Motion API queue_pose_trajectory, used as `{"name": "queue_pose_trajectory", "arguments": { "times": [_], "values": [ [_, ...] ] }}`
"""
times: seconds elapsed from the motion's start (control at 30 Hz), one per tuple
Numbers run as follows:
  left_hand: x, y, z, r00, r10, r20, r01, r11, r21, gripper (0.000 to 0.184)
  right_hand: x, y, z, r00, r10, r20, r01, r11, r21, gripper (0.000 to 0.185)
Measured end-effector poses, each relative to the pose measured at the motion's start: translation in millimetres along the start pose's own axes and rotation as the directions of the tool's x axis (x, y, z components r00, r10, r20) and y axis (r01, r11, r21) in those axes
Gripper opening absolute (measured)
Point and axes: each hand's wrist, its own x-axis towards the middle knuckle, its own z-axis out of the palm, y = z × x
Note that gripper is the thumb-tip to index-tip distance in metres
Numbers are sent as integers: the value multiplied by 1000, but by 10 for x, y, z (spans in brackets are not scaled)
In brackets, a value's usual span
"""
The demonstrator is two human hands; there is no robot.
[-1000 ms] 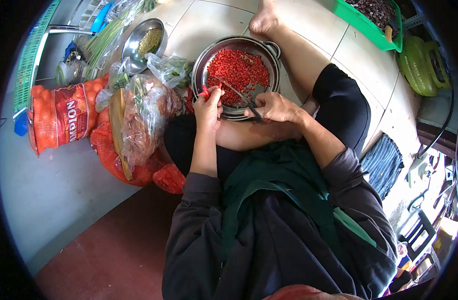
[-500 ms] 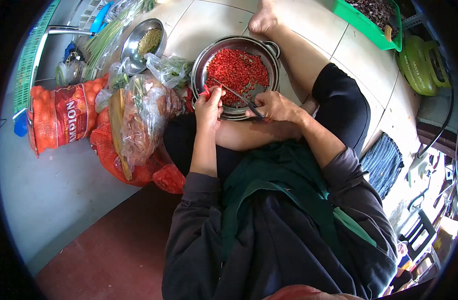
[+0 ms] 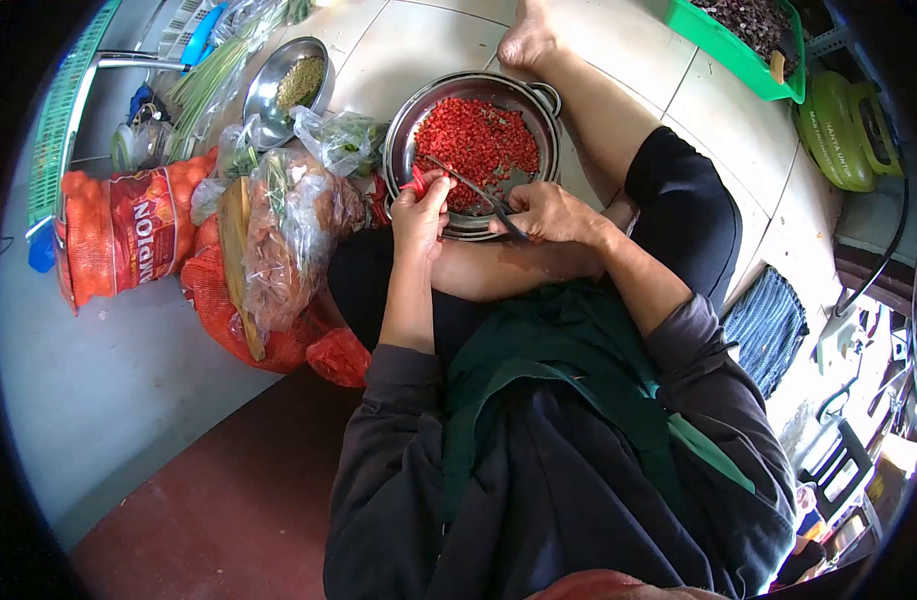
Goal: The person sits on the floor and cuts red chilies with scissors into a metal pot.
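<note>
A steel pot (image 3: 394, 124) on the floor in front of me holds a heap of small chopped red chili pieces (image 3: 478, 140). At the pot's near rim, my left hand (image 3: 421, 212) is closed, pinching red chilies (image 3: 415, 181) whose ends stick out past the fingers. My right hand (image 3: 556, 212) is closed around the dark handle of scissors (image 3: 468, 184). Their long, thin blades point up and left over the pot, with the tip close to the chilies. The fingers under the handle are partly hidden.
Left of the pot lie a plastic bag of brownish food (image 3: 296, 235), a red net sack (image 3: 133, 235) and a steel bowl (image 3: 268, 95) with greenish bits. A green crate (image 3: 743, 70) and a green gas cylinder (image 3: 838, 135) stand at the right. My folded legs flank the pot.
The right hand and the scissors have shifted very slightly. My left hand and the chilies have moved a touch to the right.
</note>
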Motion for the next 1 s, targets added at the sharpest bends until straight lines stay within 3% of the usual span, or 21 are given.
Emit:
{"name": "queue_pose_trajectory", "arguments": {
  "times": [0.17,0.27,0.5,0.77,1.0],
  "values": [
    [22,-13,-42,1000,11,-12,-11,1000,2,18,5,3,-17,998,58,30,-59,997,58,63],
    [4,8,-19,999,22,-42,-22,1000,-3,16,19,23,27,999,44,-32,-43,999,13,65],
    [12,-43,8,995,62,-84,-51,990,128,13,-8,-53,13,999,46,28,-45,998,-38,66],
    [45,-38,-2,996,78,-50,-71,989,130,13,-1,9,-12,1000,26,3,-26,999,-46,61],
    [23,-7,-6,998,43,-40,-35,984,174,14,65,109,18,993,39,-114,-36,999,25,60]
  ]
}}
